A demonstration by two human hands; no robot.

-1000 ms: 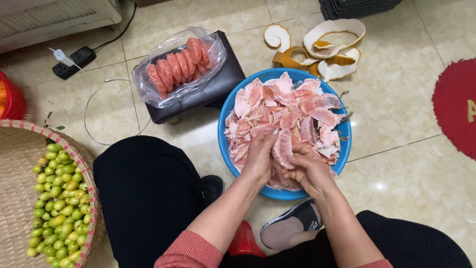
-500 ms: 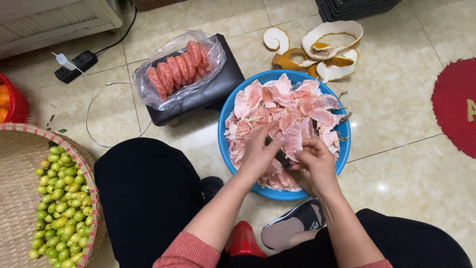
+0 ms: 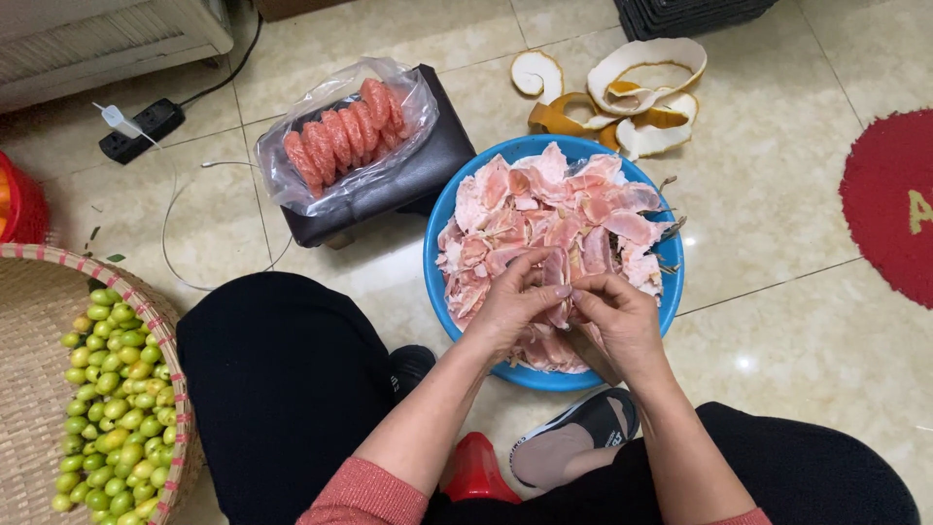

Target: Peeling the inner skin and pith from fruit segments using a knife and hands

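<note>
A blue round basin on the tiled floor is heaped with pink pomelo skins and membranes. Over its near side, my left hand and my right hand meet, fingertips pinched together on one pink pomelo segment. Behind and left of the basin, a clear plastic bag of peeled pink pomelo segments lies on a low black stool.
Curled yellow-white pomelo rind lies beyond the basin. A woven basket of small green fruits sits at the left. A power strip with a white cable is at the far left, a red mat at the right.
Both hands lifted from the near edge of the pile and came together, fingers now pinching a segment between them. The view shifted slightly.
</note>
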